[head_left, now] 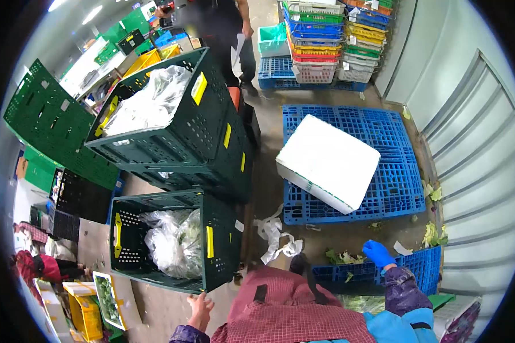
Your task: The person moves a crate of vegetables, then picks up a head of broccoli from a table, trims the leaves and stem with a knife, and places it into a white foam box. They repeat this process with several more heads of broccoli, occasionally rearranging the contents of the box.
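Note:
My left hand (200, 311) is bare, with its fingers apart. Its fingertips are at the near corner of a dark green crate (220, 254); whether they press on the rim is hard to tell. Inside that crate lies a clear plastic bag (174, 243) with something pale green in it. My right hand (377, 253) wears a blue glove, its fingers curled together, and nothing shows in it. It hangs above leaf scraps (343, 257) and a blue pallet (420, 268) beside me.
Stacked green crates (212, 143) with plastic-wrapped contents stand ahead on the left. A white foam box (329, 163) sits on a blue pallet (392, 194). White strips (274, 237) litter the floor. Colourful crates (317, 48) and a person (217, 28) are at the back; a ribbed wall (475, 171) bounds the right.

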Demonstrator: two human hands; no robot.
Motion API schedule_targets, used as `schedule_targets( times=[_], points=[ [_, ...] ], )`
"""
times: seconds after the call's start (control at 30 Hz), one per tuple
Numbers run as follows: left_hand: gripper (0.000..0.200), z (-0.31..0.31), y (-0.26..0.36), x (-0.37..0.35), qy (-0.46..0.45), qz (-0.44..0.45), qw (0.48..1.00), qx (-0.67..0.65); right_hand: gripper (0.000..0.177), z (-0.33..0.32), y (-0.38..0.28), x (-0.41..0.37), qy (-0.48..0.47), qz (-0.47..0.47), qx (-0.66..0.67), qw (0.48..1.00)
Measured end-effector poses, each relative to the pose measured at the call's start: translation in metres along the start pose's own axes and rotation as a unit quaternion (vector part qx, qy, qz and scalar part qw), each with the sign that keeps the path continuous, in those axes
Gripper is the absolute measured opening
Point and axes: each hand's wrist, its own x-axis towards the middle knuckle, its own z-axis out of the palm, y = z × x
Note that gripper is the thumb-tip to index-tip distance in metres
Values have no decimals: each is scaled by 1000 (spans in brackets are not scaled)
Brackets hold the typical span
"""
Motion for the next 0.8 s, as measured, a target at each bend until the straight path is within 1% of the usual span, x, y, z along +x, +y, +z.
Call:
schedule_targets(
  times=[0.03, 0.07, 0.1, 0.13, 0.17, 0.2, 0.27, 0.3, 0.33, 0.37, 0.4, 0.43, 0.47, 0.5, 0.53, 0.57, 0.6, 0.63, 0.67, 0.73, 0.8],
  points=[
    [64, 8, 6, -9, 85, 37, 991, 97, 29, -10, -22, 5, -29, -15, -7, 999],
    [67, 15, 10, -13, 169, 74, 964, 192, 29, -12, -37, 10, -32, -18, -9, 999],
    [67, 12, 10, -1, 173, 72, 964, 189, 29, -14, -49, 18, -88, 24, 5, 996],
    [69, -1, 6, 19, 202, 182, 926, 263, 29, -15, -55, 27, -145, 64, 18, 987],
    [70, -7, 3, 29, 229, 286, 869, 332, 28, -4, -41, 37, -109, -42, -28, 993],
    [69, 11, 28, 10, 226, 274, 889, 290, 28, -3, -40, 47, -117, -49, -29, 992],
    [68, 16, 54, 27, 211, 300, 891, 269, 28, -2, -49, 66, -133, -80, -67, 986],
    [65, 28, 72, 24, 209, 306, 893, 254, 28, -8, -63, 73, -150, -48, -57, 986],
    [63, 42, 94, 20, 206, 314, 896, 239, 29, -4, -60, 83, -128, -87, -48, 987],
    [61, 52, 114, 15, 192, 299, 906, 231, 29, -8, -75, 90, -137, -77, -4, 988],
    [60, 53, 126, 33, 198, 328, 898, 219, 29, -12, -90, 97, -146, -66, 41, 986],
    [58, 53, 142, 55, 190, 334, 900, 205, 30, -3, -88, 112, -151, -69, 101, 981],
    [57, 55, 158, 70, 182, 340, 903, 191, 28, 0, -98, 125, -147, -77, 123, 978],
    [53, 76, 184, 46, 148, 351, 916, 126, 27, -7, -123, 136, -165, -66, 155, 972],
    [50, 75, 202, 67, 145, 378, 907, 117, 26, -19, -157, 141, -184, -53, 185, 964],
    [49, 84, 224, 60, 105, 392, 910, 81, 26, -30, -189, 147, -186, -60, 183, 964],
    [48, 95, 250, 52, 64, 404, 911, 47, 27, -41, -223, 152, -186, -78, 216, 955],
    [47, 100, 271, 57, 59, 427, 901, 44, 27, -49, -254, 162, -185, -95, 249, 946],
    [46, 105, 291, 63, 53, 448, 891, 43, 27, -52, -279, 175, -185, -95, 248, 946],
    [45, 126, 334, 30, 21, 421, 906, 43, 30, -57, -326, 199, -207, -133, 270, 931],
    [47, 130, 364, 47, 7, 445, 895, 43, 32, -62, -379, 217, -210, -158, 301, 917]
  ],
)
